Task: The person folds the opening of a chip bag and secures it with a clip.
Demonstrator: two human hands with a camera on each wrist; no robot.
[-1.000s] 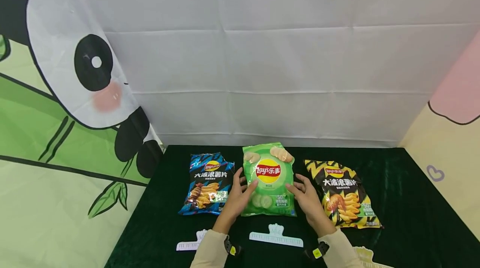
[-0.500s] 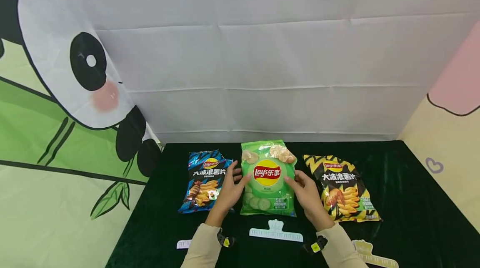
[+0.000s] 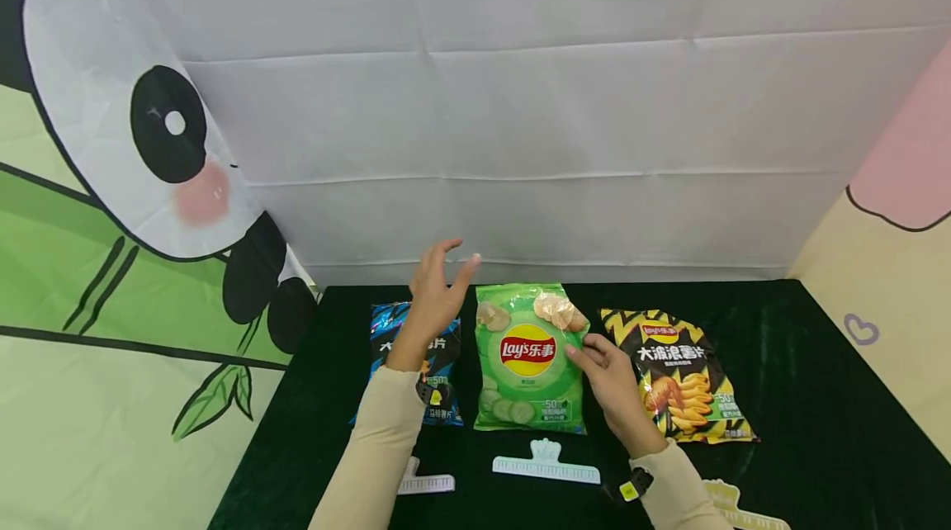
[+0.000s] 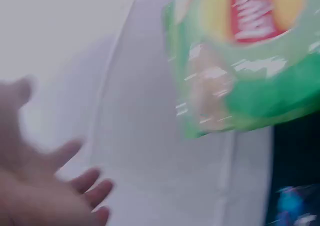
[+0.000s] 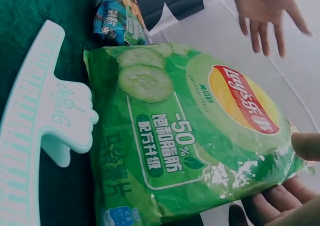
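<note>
A green Lay's chip bag (image 3: 529, 394) lies face up on the dark green cloth, in the middle of the head view. My right hand (image 3: 612, 385) grips its right edge, thumb on the front. In the right wrist view the fingers (image 5: 272, 203) curl at the bag's side and partly under it. My left hand (image 3: 437, 291) is raised with spread fingers, apart from the green bag and holding nothing. Below that hand is a blue chip bag (image 3: 446, 398), partly hidden by the left forearm. Near the green bag's bottom edge rests a pale mint bag clip (image 3: 546, 464).
To the right lies a yellow and black chip bag (image 3: 679, 381). A yellow clip (image 3: 743, 509) is at the front right, partly behind the right sleeve. Another clip, pale lilac (image 3: 431, 484), lies front left beside the left sleeve. A white cloth wall (image 3: 520, 117) stands behind the table.
My left hand has left the green bag's left side and risen up and leftward, over the blue bag. My right hand stays at the green bag's right edge.
</note>
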